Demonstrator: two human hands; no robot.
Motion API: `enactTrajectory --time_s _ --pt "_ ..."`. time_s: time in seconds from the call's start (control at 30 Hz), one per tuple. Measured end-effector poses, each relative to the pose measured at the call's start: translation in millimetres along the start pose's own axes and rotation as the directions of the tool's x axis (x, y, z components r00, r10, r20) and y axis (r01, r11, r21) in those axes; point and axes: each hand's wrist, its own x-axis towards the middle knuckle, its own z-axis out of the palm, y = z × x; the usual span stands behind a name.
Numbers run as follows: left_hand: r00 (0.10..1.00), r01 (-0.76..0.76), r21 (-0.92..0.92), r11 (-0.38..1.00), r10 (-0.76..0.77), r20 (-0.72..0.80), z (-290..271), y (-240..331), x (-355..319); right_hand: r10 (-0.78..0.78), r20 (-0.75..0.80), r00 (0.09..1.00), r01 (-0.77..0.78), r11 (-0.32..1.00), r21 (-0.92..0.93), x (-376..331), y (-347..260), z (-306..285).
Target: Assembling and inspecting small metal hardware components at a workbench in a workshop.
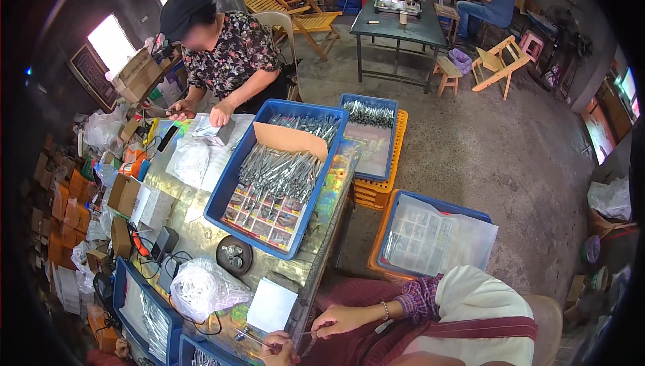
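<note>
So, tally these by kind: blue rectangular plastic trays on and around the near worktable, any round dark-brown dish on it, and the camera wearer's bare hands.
Blue rectangular plastic trays: 5
Round dark-brown dish: 1
Camera wearer's bare hands: 2
Total: 8

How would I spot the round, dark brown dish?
On the stained, yellowish worktable, find the large blue rectangular plastic tray of slim metal pieces. Between its near edge and a bulging clear plastic bag sits the dish, set apart by its circular dark rim and shiny contents.
</note>
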Motion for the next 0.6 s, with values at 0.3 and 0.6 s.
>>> enactTrajectory --time_s 0.3,0.6 --pt "0.977 0.202 0.026 0.979 -0.2 -0.067 5 14 -7 0.007 0.005 1.0 -0.007 1.0 -0.013 0 1 5" --pt "0.991 0.117 -0.179 0.977 -0.127 -0.048 39 45 -15 -0.023 -0.014 1.0 0.023 1.0 -0.021 -4 13 4"
